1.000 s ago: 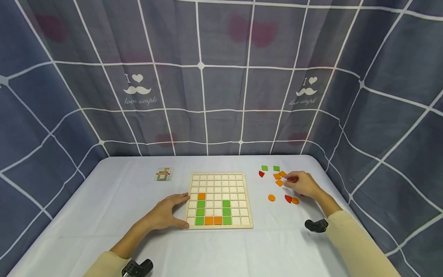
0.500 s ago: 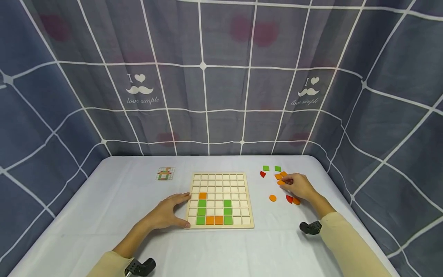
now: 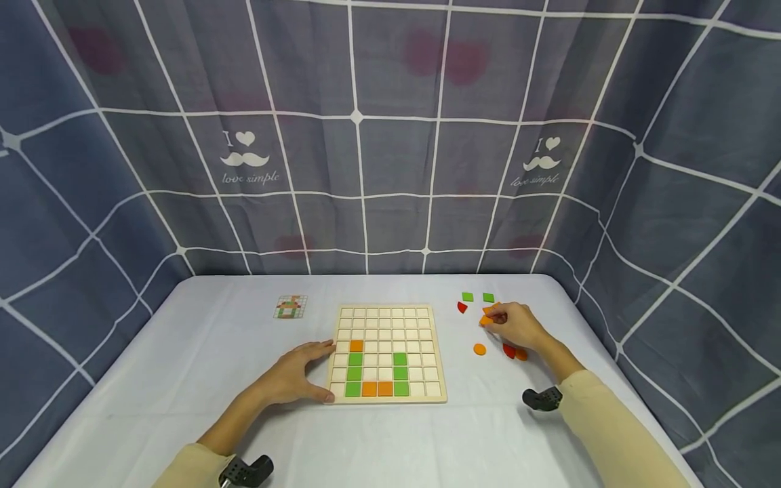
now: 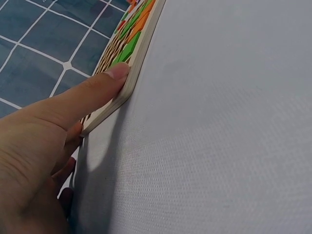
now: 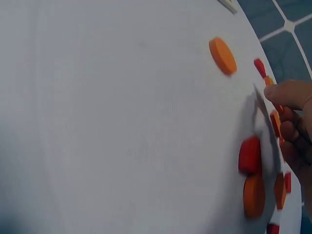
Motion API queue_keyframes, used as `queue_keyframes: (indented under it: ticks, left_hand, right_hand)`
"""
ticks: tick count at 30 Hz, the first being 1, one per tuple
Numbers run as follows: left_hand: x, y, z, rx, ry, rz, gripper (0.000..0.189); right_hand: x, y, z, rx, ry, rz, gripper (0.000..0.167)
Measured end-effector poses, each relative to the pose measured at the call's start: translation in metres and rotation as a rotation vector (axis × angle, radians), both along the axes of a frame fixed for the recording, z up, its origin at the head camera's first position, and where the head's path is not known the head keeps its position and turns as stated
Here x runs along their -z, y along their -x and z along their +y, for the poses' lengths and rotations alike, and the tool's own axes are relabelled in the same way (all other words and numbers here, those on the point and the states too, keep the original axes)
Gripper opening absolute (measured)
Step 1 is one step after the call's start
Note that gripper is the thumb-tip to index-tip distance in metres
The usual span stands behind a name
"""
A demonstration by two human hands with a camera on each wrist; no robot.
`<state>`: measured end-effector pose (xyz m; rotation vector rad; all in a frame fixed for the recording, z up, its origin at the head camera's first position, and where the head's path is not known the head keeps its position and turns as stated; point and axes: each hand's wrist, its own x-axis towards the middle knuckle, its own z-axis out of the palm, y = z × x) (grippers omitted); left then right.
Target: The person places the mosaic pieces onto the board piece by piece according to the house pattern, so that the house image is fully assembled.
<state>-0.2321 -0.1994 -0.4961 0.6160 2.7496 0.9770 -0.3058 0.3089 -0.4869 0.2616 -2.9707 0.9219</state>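
Note:
A pale wooden grid board [image 3: 430, 373] lies on the table, with green and orange square tiles set in some of its cells. My left hand [image 3: 289, 374] rests at the board's left side. Its thumb [image 4: 95, 95] presses the near corner, while the spread fingers touch the edge farther up. Over the loose pieces at the right, my right hand [image 3: 518, 325] pinches an orange square tile [image 3: 485, 320] between thumb and fingertips. The other orange tiles beside it are partly hidden behind that hand.
Green tiles [image 3: 467, 297] and a red quarter-round piece [image 3: 462, 307] lie at the back right. Nearer are an orange disc [image 3: 479, 349], another red piece [image 3: 508, 351] and a second orange disc [image 3: 521, 354]. A small pattern card [image 3: 290, 307] lies left of the board. A checked curtain surrounds the table.
My right hand has moved left to the orange tiles and now pinches one, which has shifted slightly left with it. My left hand stays at the board's edge.

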Motion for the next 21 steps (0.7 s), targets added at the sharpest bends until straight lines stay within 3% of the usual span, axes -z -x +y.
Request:
queue_keyframes:
  ticks: [12, 21]
  left_hand:
    - [0.001, 0.001, 0.002, -0.004, -0.004, 0.003, 0.102]
    - [0.001, 0.000, 0.000, 0.000, -0.003, 0.006, 0.102]
  right_hand:
    - [-0.016, -0.003, -0.058, -0.202, 0.038, 0.078, 0.023]
    - [-0.016, 0.001, -0.103, -0.332, 0.033, 0.118, 0.021]
